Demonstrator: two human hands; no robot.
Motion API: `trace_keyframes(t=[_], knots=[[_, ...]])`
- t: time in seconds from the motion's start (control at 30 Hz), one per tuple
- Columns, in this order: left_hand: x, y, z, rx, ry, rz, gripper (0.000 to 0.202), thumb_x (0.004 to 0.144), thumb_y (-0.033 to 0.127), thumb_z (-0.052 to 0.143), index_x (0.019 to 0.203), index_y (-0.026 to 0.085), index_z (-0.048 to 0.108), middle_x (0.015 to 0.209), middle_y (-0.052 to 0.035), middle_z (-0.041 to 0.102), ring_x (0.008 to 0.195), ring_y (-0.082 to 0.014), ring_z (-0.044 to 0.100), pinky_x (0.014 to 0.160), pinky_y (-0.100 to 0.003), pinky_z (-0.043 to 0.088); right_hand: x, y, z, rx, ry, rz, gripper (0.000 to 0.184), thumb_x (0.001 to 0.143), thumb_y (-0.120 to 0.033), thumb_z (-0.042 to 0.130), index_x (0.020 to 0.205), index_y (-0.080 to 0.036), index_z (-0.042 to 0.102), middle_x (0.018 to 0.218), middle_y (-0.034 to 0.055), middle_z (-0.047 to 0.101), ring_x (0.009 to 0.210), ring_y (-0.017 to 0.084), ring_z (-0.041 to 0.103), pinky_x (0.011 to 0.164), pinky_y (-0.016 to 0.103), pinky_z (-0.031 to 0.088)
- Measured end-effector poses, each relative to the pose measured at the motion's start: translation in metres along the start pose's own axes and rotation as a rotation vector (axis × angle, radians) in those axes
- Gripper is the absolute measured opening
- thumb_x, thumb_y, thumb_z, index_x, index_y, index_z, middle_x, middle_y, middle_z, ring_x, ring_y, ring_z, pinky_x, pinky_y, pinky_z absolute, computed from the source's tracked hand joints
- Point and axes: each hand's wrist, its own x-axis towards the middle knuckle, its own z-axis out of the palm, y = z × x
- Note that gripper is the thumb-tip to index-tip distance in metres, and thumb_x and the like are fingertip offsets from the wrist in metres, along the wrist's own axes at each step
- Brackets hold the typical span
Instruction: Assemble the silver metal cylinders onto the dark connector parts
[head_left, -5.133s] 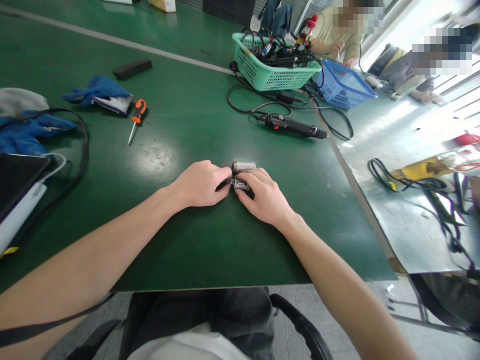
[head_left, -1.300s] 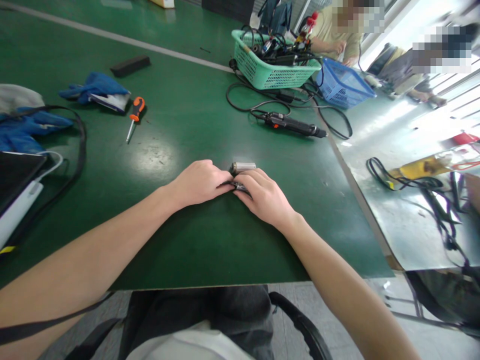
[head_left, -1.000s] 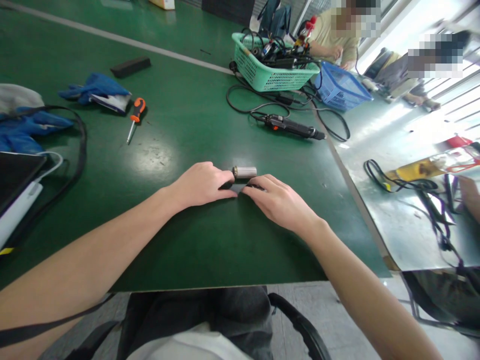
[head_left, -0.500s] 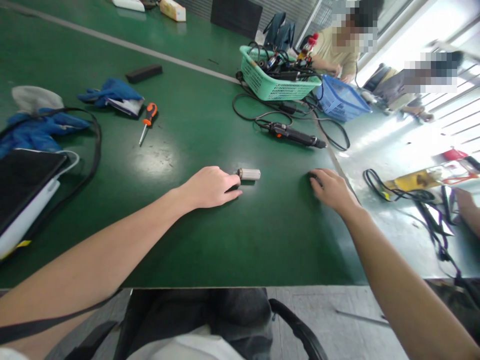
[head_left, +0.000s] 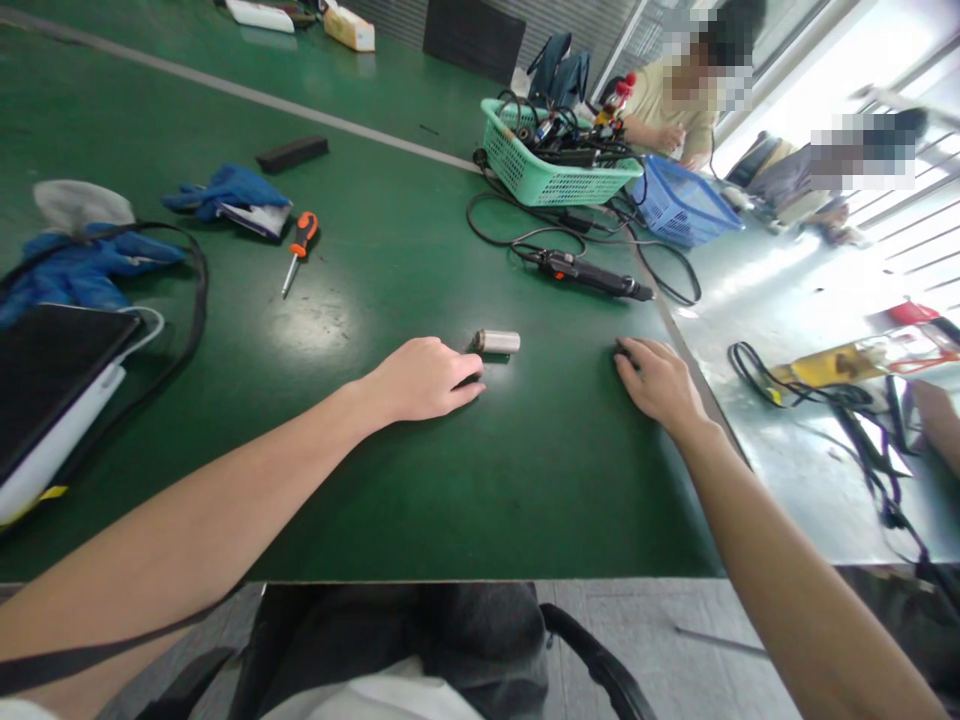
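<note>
1 dark piece (head_left: pixel 472 379) is being clasped by the left hand (head_left: pixel 426 380) beside a silvery cylinder (head_left: pixel 498 342); the right hand (head_left: pixel 661 380) is being kept apart, grip untellable. Setting-aside is seemingly being done, gentle release being needed.

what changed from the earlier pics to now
The right hand has moved away from the left hand, rightward along the green table, with a small dark part at its fingertips; whether it's released is unclear. The left hand still holds a mostly hidden dark object. The metal cylinder, orange-and-black screwdriver and electric screwdriver look unmoved.
</note>
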Motion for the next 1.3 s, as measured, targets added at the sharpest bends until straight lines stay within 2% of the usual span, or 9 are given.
trace_keyframes(t=[0.1, 0.2, 0.27, 0.37, 0.47, 0.6, 0.8, 1.0, 1.3], knots=[[-0.001, -0.001, 0.0, 0.0, -0.003, 0.002, 0.031, 0.101, 0.041, 0.047, 0.099, 0.021, 0.072, 0.08, -0.0055, 0.076, 0.073, -0.022, 0.071, 0.07, -0.034, 0.045, 0.001, -0.021, -0.012, -0.024, 0.066, 0.086, 0.053, 0.1, -0.042, 0.048, 0.144, -0.014, 0.057, 0.124, 0.0198, 0.07, 0.117, 0.037, 0.061, 0.101, 0.055, 0.05], [-0.001, -0.001, 0.001, 0.007, 0.003, 0.011, 0.03, 0.101, 0.037, 0.046, 0.097, 0.021, 0.071, 0.08, -0.0056, 0.076, 0.073, -0.0223, 0.071, 0.071, -0.034, 0.046, 0.006, -0.067, -0.027, 0.076, 0.222, 0.126, 0.043, 0.102, -0.035, 0.044, 0.137, -0.017, 0.062, 0.122, 0.0193, 0.071, 0.119, 0.036, 0.061, 0.104, 0.057, 0.049], [-0.001, -0.001, 0.001, 0.012, 0.017, 0.02, 0.029, 0.1, 0.033, 0.045, 0.096, 0.021, 0.071, 0.08, -0.0057, 0.076, 0.072, -0.0222, 0.071, 0.071, -0.035, 0.046, 0.012, -0.109, -0.032, 0.209, 0.215, 0.032, 0.039, 0.102, -0.033, 0.045, 0.135, -0.02, 0.062, 0.123, 0.0162, 0.07, 0.119, 0.034, 0.062, 0.103, 0.055, 0.051], [-0.001, -0.001, 0.001, 0.017, 0.044, 0.023, 0.026, 0.098, 0.028, 0.046, 0.092, 0.02, 0.069, 0.076, -0.0052, 0.075, 0.068, -0.0212, 0.069, 0.07, -0.035, 0.046, 0.025, -0.166, -0.03, 0.376, 0.082, -0.247, 0.044, 0.101, -0.031, 0.051, 0.144, -0.021, 0.053, 0.14, 0.0155, 0.062, 0.131, 0.033, 0.055, 0.11, 0.057, 0.048], [-0.001, -0.001, 0.001, 0.017, 0.062, 0.002, 0.021, 0.094, 0.025, 0.048, 0.086, 0.02, 0.066, 0.073, -0.0042, 0.073, 0.066, -0.0203, 0.068, 0.071, -0.035, 0.047, 0.036, -0.197, -0.021, 0.385, 0.061, -0.335, 0.043, 0.101, -0.031, 0.052, 0.143, -0.022, 0.054, 0.144, 0.0168, 0.056, 0.133, 0.036, 0.05, 0.109, 0.061, 0.048], [0.001, -0.002, 0.002, 0.018, 0.067, -0.003, 0.019, 0.093, 0.024, 0.048, 0.084, 0.02, 0.064, 0.073, -0.0034, 0.072, 0.067, -0.0202, 0.068, 0.073, -0.036, 0.048, 0.046, -0.202, -0.011, 0.363, 0.1, -0.298, 0.036, 0.101, -0.027, 0.05, 0.135, -0.021, 0.06, 0.131, 0.0166, 0.059, 0.121, 0.035, 0.053, 0.105, 0.058, 0.051], [0.005, 0.001, 0.004, 0.02, 0.106, -0.05, 0.022, 0.097, 0.029, 0.045, 0.09, 0.019, 0.064, 0.07, -0.0032, 0.069, 0.065, -0.0203, 0.065, 0.074, -0.036, 0.049, 0.059, -0.201, -0.006, 0.338, 0.092, -0.234, 0.03, 0.1, -0.034, 0.055, 0.125, -0.021, 0.066, 0.112, 0.0151, 0.055, 0.104, 0.033, 0.053, 0.093, 0.055, 0.054], [0.01, 0.002, 0.001, -0.028, 0.111, -0.203, 0.029, 0.096, 0.035, 0.049, 0.117, 0.017, 0.058, 0.072, -0.0016, 0.068, 0.062, -0.0193, 0.062, 0.061, -0.032, 0.042, 0.038, -0.198, -0.017, 0.43, 0.031, -0.282, 0.024, 0.098, -0.029, 0.062, 0.12, -0.02, 0.061, 0.119, 0.0142, 0.062, 0.111, 0.032, 0.053, 0.098, 0.051, 0.051], [0.01, 0.001, 0.0, -0.018, 0.031, -0.129, 0.025, 0.098, 0.034, 0.044, 0.101, 0.019, 0.064, 0.072, -0.0031, 0.067, 0.069, -0.0223, 0.064, 0.068, -0.035, 0.044, 0.029, -0.208, -0.016, 0.49, -0.006, -0.292, 0.023, 0.098, -0.028, 0.06, 0.119, -0.018, 0.06, 0.108, 0.0127, 0.066, 0.102, 0.03, 0.058, 0.094, 0.046, 0.052]])
